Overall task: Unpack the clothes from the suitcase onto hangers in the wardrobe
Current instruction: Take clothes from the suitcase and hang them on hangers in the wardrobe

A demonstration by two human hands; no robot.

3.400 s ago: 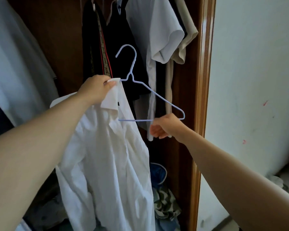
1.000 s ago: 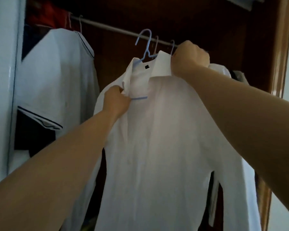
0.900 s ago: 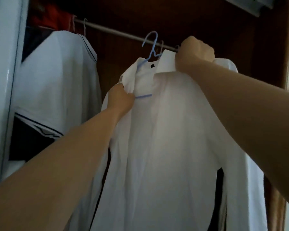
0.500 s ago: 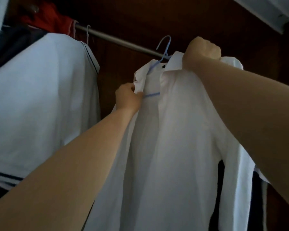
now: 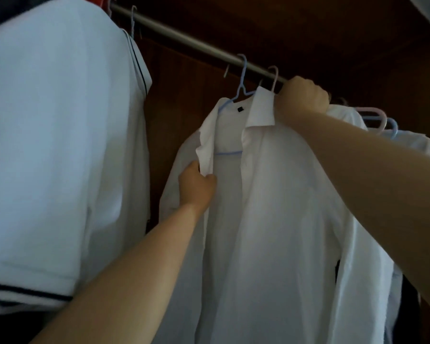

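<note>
Head camera tilted upward, close to wardrobe rail (image 5: 184, 38) (single wide-angle view).

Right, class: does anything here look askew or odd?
On the shirt, the collar is uneven: crumpled and folded over above the left hand, flat by the right hand.

White cloth shirt (image 5: 271, 207), matt metal rail (image 5: 184, 37), dark wood
</note>
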